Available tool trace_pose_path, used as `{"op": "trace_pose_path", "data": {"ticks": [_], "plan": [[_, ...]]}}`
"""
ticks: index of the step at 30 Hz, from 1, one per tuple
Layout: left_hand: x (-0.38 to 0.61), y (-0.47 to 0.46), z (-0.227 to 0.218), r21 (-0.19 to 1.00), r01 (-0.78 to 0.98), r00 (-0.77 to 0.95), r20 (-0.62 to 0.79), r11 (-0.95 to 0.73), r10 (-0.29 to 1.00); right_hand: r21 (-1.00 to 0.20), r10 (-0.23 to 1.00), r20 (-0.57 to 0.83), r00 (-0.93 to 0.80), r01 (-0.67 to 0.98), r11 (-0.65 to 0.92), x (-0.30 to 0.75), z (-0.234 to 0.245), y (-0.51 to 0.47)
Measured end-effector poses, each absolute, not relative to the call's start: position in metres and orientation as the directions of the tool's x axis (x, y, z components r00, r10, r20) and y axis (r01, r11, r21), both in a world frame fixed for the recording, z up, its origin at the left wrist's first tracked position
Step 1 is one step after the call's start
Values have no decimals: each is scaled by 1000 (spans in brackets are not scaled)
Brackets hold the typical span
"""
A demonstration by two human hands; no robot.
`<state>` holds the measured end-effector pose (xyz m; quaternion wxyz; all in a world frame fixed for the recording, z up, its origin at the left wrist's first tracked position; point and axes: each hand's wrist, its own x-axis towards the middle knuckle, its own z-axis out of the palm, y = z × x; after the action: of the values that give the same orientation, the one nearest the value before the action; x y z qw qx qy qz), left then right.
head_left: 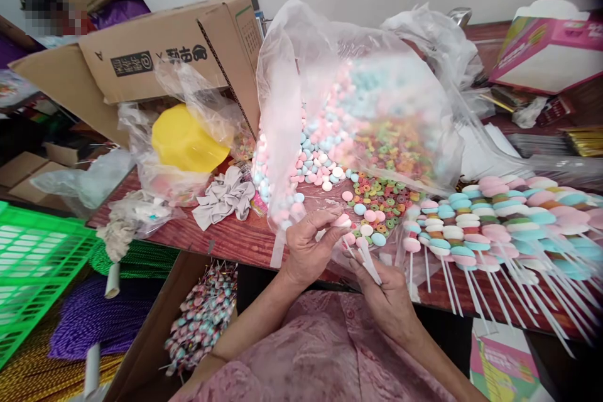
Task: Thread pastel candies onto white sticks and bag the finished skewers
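Candy (343, 221) is pinched between the left hand's (307, 246) fingers. Sticks (370, 265) are gripped in the right hand (387, 296), long axes slanting forward and slightly left.

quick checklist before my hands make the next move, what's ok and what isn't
1. Candy gripped: ok, the left hand pinches pink and white candy between thumb and finger.
2. Sticks ready: ok, the right hand holds thin white sticks.
3. Stick seated in the candy: cannot tell, that spot is too small and partly covered by fingers.
4. Loose pieces sorted by kind: not ok, ring-shaped candies and round pastel candies lie mixed just beyond the hands.
5. Filled candy skewers set apart: ok, they lie bunched to the right.
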<state>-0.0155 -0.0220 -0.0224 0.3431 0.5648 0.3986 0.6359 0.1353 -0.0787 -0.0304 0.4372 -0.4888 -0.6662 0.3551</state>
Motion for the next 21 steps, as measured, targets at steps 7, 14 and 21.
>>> {"op": "trace_pose_path", "data": {"ticks": [7,14,21], "plan": [[-19,-18,-10,893,-371,-112,231,-256,966,-875,962,260,-77,402,269,148,-37,-76],[-15,-16,0,831,-516,164,-143,209,976,-824,929,359,-92,436,362,143,-27,-79],[-1,-38,-10,808,-512,253,-181,290,950,-857,952,299,-68,419,299,145,-13,-88]]}}
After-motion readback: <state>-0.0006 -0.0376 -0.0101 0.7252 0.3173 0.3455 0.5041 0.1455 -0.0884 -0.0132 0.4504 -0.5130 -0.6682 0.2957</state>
